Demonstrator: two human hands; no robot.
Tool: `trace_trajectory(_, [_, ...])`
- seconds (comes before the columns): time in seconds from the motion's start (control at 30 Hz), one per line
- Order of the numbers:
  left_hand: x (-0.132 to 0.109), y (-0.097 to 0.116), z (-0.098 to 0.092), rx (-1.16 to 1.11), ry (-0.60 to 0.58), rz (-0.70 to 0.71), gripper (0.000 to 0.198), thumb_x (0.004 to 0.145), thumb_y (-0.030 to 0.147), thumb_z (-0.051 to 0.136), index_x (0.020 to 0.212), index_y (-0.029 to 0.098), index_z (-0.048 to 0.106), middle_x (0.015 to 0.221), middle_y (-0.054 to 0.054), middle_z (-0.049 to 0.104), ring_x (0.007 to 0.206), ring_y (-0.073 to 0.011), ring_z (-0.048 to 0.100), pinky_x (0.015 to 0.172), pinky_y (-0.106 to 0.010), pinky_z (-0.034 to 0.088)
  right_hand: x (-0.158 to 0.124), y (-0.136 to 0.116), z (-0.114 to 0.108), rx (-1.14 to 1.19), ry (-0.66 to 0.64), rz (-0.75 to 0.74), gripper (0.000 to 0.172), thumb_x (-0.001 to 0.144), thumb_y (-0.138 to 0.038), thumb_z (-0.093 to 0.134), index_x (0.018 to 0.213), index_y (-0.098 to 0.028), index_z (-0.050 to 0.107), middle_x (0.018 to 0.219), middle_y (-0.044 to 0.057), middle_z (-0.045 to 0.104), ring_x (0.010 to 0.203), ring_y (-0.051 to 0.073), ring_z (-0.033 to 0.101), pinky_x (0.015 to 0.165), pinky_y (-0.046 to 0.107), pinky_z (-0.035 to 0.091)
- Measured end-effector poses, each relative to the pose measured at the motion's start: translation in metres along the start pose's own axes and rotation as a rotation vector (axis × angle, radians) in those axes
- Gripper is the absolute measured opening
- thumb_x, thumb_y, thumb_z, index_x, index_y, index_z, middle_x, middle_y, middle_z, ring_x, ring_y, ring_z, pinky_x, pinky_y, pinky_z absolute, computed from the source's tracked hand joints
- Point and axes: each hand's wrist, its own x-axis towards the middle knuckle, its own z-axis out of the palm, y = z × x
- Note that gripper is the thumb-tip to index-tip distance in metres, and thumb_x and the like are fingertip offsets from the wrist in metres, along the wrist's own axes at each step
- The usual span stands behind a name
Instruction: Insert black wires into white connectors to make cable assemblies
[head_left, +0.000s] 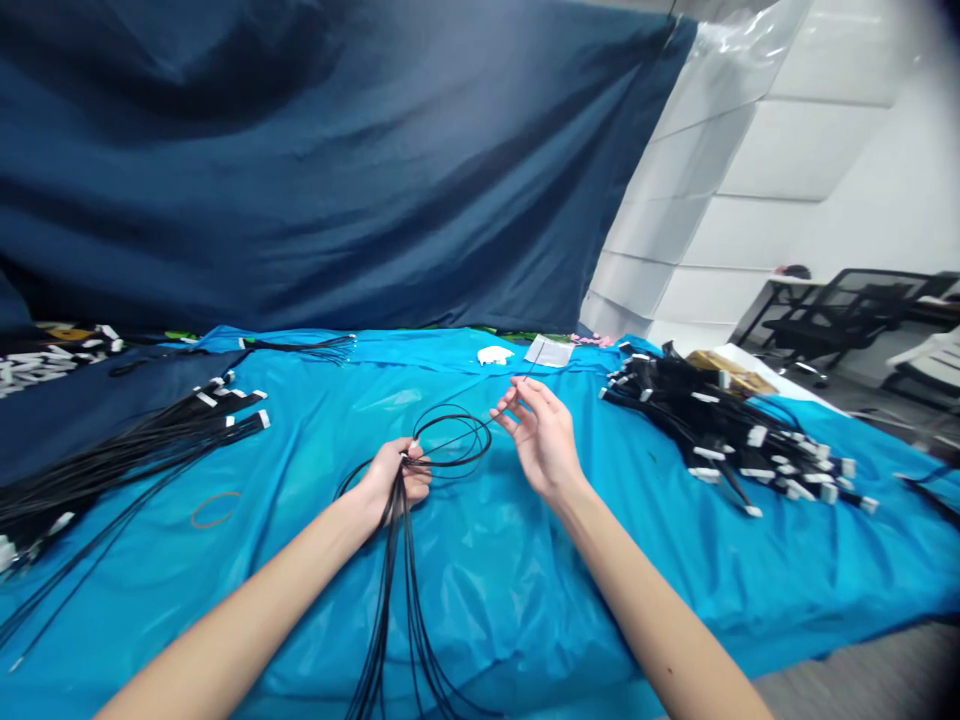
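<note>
My left hand [401, 482] is closed around a bundle of thin black cables [390, 590]. Part of the bundle forms a loose coil [454, 440] on the right side of that hand, and the rest hangs down past the lower edge of the view. My right hand [541, 435] is raised to the right of the coil, its thumb and fingertips pinched on a thin black wire. This wire runs from near the coil up to the fingers, with a short length sticking out above them. Its exact ends are hard to make out.
Blue sheeting [300, 600] covers the table. Black cables with white connectors [150, 450] lie at left, with a heap of cable bundles [727, 430] at right. A rubber band [216, 510], a small cable bundle [300, 347] and a white packet [549, 351] lie there too. A dark curtain [337, 160] hangs behind.
</note>
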Motion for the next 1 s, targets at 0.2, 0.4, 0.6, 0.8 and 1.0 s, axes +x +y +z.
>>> trace_trajectory(0.2, [0.002,0.0,-0.002,0.018,-0.011,0.01,0.027,0.076,0.016,0.038,0.051,0.018,0.029,0.042,0.008,0.017,0.026,-0.0045,0.022,0.027,-0.014,0.011,0.004,0.0,-0.004,-0.029,0.025,-0.025,0.018,0.064,-0.028,0.067,0.076,-0.017,0.058,0.064,-0.003,0.055,0.06,0.01,0.055,0.059,0.026,0.049])
trace_trajectory(0.4, [0.007,-0.001,-0.007,0.038,-0.002,0.012,0.026,0.077,0.019,0.037,0.052,0.018,0.03,0.042,0.009,0.018,0.025,-0.0043,0.021,0.027,-0.015,0.01,0.003,0.006,-0.004,-0.066,0.04,0.027,0.02,0.063,-0.03,0.066,0.076,-0.017,0.06,0.063,-0.003,0.054,0.057,0.009,0.052,0.053,0.022,0.046])
trace_trajectory(0.6, [0.006,0.0,-0.005,0.059,0.007,0.002,0.029,0.079,0.02,0.035,0.051,0.018,0.029,0.042,0.009,0.017,0.024,-0.0041,0.021,0.028,-0.015,0.009,0.002,0.01,-0.005,-0.102,0.049,0.054,0.02,0.064,-0.031,0.065,0.076,-0.016,0.06,0.063,-0.003,0.054,0.056,0.008,0.05,0.051,0.02,0.044])
trace_trajectory(0.8, [0.007,-0.001,-0.005,0.066,0.009,0.001,0.029,0.079,0.021,0.036,0.051,0.018,0.029,0.042,0.009,0.018,0.024,-0.0037,0.021,0.028,-0.015,0.008,0.004,0.012,-0.005,-0.123,0.05,0.05,0.021,0.063,-0.033,0.064,0.075,-0.016,0.061,0.063,-0.002,0.055,0.054,0.008,0.049,0.05,0.02,0.043])
trace_trajectory(1.0, [0.008,-0.002,-0.006,0.081,0.012,0.01,0.03,0.081,0.022,0.034,0.051,0.018,0.03,0.041,0.008,0.019,0.025,-0.0039,0.022,0.028,-0.015,0.008,0.002,0.013,-0.006,-0.159,0.04,0.054,0.019,0.064,-0.032,0.063,0.075,-0.016,0.061,0.063,-0.002,0.054,0.054,0.008,0.049,0.049,0.02,0.042])
